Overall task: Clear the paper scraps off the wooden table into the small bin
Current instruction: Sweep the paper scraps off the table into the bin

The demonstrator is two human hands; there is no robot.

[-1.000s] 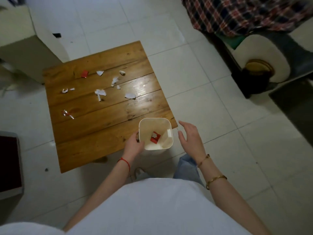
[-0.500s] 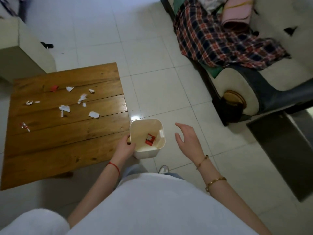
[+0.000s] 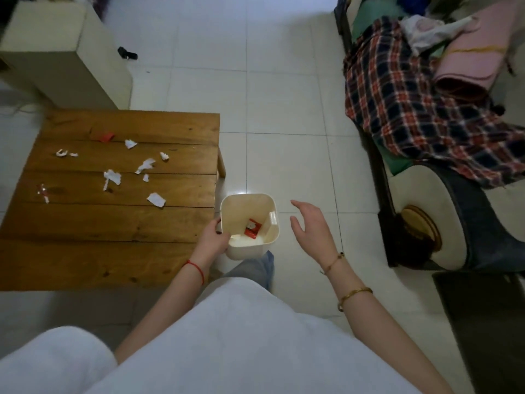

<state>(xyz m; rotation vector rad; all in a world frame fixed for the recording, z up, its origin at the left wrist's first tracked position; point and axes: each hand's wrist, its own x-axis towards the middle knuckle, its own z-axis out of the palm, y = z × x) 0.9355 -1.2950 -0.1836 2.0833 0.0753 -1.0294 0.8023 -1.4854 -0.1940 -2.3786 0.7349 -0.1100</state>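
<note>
A low wooden table (image 3: 113, 251) fills the left of the view. Several white paper scraps (image 3: 112, 177) lie scattered on its far half, with one red scrap (image 3: 104, 136) near the back edge and a red-and-white one (image 3: 43, 192) at the left. A small cream bin (image 3: 267, 243) stands just off the table's right edge, with a red wrapper (image 3: 252, 228) inside. My left hand (image 3: 213, 240) grips the bin's left rim. My right hand (image 3: 311, 226) hovers open to the right of the bin, not touching it.
A sofa (image 3: 443, 211) with a plaid blanket (image 3: 412, 109) and folded clothes lines the right side. A cream box-like piece of furniture (image 3: 71, 52) stands behind the table. White floor tiles (image 3: 284, 109) lie between table and sofa. A dark mat (image 3: 483, 322) sits at lower right.
The view has swung right, shifting the table left in frame. The bin, still held by my left hand, has moved off the table's corner to beside its right edge.
</note>
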